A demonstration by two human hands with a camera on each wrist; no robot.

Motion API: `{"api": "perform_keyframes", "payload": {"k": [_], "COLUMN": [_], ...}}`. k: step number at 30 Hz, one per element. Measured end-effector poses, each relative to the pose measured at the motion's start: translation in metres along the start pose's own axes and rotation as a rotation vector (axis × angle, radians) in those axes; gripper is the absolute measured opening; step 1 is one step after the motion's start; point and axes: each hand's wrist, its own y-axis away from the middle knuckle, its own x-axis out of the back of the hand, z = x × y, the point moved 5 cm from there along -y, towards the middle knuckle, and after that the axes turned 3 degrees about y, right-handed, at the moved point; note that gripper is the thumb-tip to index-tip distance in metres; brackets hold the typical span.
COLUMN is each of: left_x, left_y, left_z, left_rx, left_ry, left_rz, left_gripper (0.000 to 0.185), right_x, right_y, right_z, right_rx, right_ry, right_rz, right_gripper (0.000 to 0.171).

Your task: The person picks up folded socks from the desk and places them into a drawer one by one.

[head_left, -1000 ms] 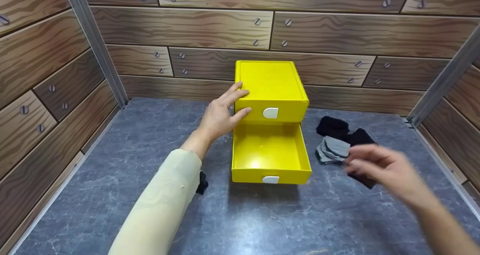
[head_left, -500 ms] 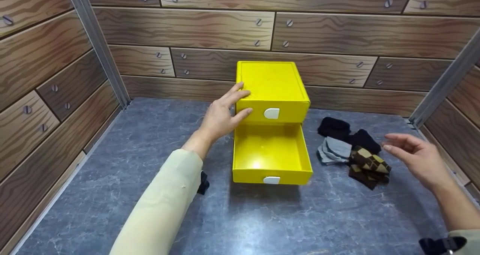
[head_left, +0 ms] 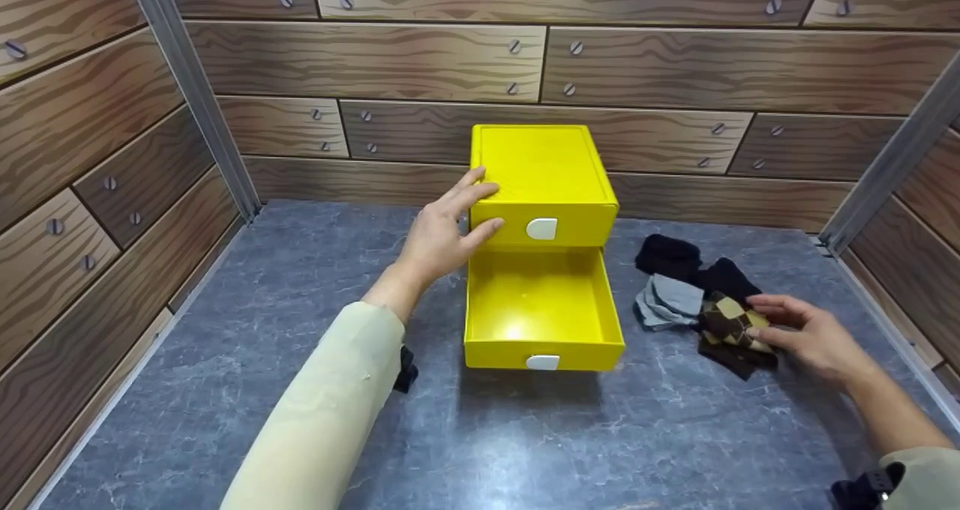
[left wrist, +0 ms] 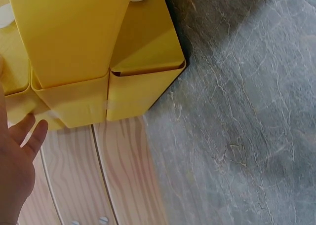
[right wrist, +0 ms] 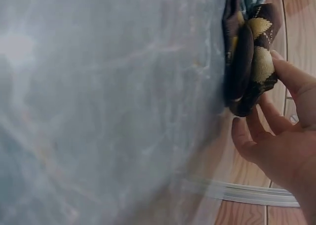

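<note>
Grey stone-patterned tabletop (head_left: pixel 525 450): bears all items listed.

Right hand (head_left: pixel 814 339): near right; fingers laid on the argyle sock (head_left: pixel 731 322) and starting to curl about its edge, thumb beneath in the right wrist view. Whether it is gripped firmly cannot be told.

Argyle sock: brown and cream bundle, nearest piece of a small pile right of the drawer unit, apart from it.

Lower drawer (head_left: pixel 541 311): yellow, pulled fully out toward the viewer, white tab handle in front.

Grey sock (head_left: pixel 666 300): just left of the argyle sock, touching it.

Black socks (head_left: pixel 686 262): behind both, partly covered by them.

Left hand (head_left: pixel 442 229): fingers straight, pressed flat against the left front corner of the yellow drawer unit (head_left: pixel 544 176).

Upper drawer (head_left: pixel 547 227): closed.

Wood-patterned walls (head_left: pixel 375 60): enclose the back and sides.
</note>
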Motion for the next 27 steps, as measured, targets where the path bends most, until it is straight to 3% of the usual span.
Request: {"api": "perform_keyframes", "payload": {"k": [12,27], "left_x": [-0.0005,-0.0002], "left_y": [0.0000,0.0004], "left_z": [-0.0002,0.0003], "left_rx": [0.007,0.006], "left_ry": [0.013,0.023], "left_rz": [-0.004,-0.009], "left_gripper": [0.053,0.054], "right_x": [-0.0085,-0.0096], "right_y": [0.0071,0.0070], "right_z": [0.0106,0.0115], "right_rx": [-0.004,-0.020], "right_ry": [0.025,0.005], "right_rz": [-0.121,-0.105], "right_gripper": [0.069,0.072]}}
